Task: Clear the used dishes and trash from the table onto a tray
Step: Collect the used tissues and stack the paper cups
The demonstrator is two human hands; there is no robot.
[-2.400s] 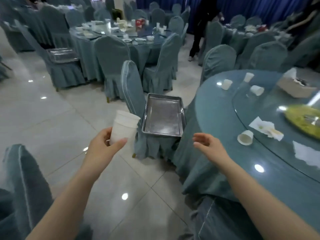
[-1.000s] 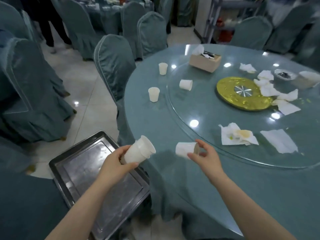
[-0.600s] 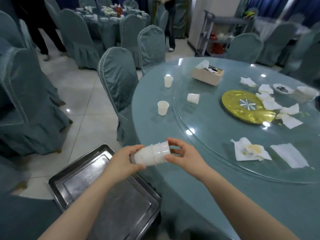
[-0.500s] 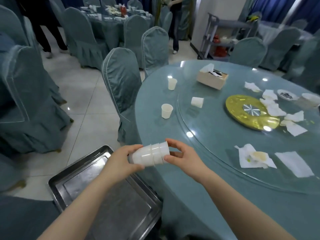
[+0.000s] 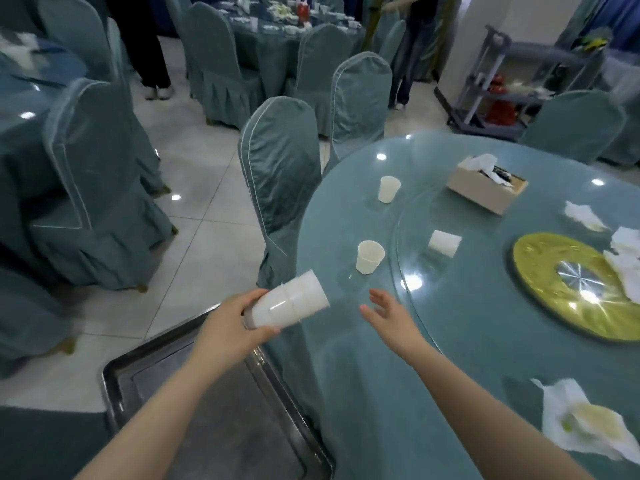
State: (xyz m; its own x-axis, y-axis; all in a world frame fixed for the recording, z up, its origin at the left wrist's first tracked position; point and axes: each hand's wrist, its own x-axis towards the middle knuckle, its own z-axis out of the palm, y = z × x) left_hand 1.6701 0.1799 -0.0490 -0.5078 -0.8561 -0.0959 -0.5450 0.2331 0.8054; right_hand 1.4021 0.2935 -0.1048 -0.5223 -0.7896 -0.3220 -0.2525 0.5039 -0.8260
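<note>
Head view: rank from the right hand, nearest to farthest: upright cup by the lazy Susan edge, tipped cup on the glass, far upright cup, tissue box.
From the right hand:
1. Upright cup by the glass edge, just beyond the fingertips.
2. Tipped cup, on the glass turntable, farther right.
3. Far upright cup, on the tablecloth beyond.
4. Tissue box, far right on the glass.

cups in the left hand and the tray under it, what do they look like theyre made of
Cups: likely thin disposable plastic, milky white and slightly see-through; the nested rims show through the walls and a soft sheen runs along the side. Paper can't be ruled out.

Tray: metal, probably stainless steel; grey brushed bottom with a dull glare and a bright rolled rim.
</note>
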